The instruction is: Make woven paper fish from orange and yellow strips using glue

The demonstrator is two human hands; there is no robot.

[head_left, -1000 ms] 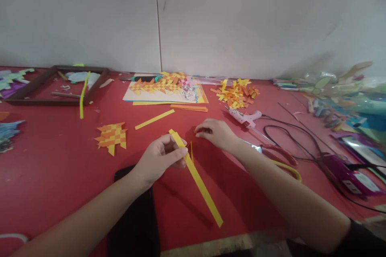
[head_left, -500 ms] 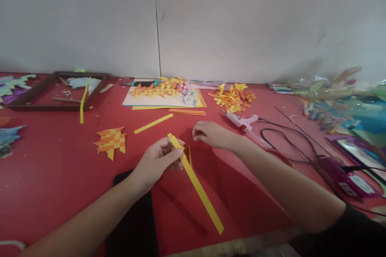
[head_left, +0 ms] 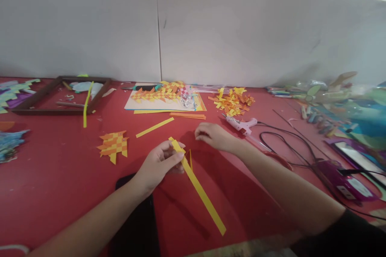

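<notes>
My left hand (head_left: 159, 164) is closed, with the thumb pressed against a long yellow paper strip (head_left: 202, 193) near its upper end. The strip slants down toward the table's front edge. A thinner yellow strip (head_left: 191, 160) sticks out behind it at the fingers; how the two join is hidden. My right hand (head_left: 211, 136) hovers a little to the right, its fingers loosely curled with a gap between them and nothing seen inside. A short yellow strip (head_left: 155, 127) lies beyond the left hand. To the left rests a woven orange and yellow paper fish (head_left: 113, 145).
Orange strips (head_left: 187, 116) lie before paper sheets (head_left: 163, 106) bearing woven pieces. Right of these are a heap of paper scraps (head_left: 233, 101), a pink glue gun (head_left: 241, 125) with its cord, and a purple power strip (head_left: 346, 180). A dark frame (head_left: 39, 111) is at left; a black phone (head_left: 135, 225) lies under my left arm.
The view has tilted slightly, so the table sits a little lower in the picture. Both hands and the yellow strip keep nearly the same places relative to each other.
</notes>
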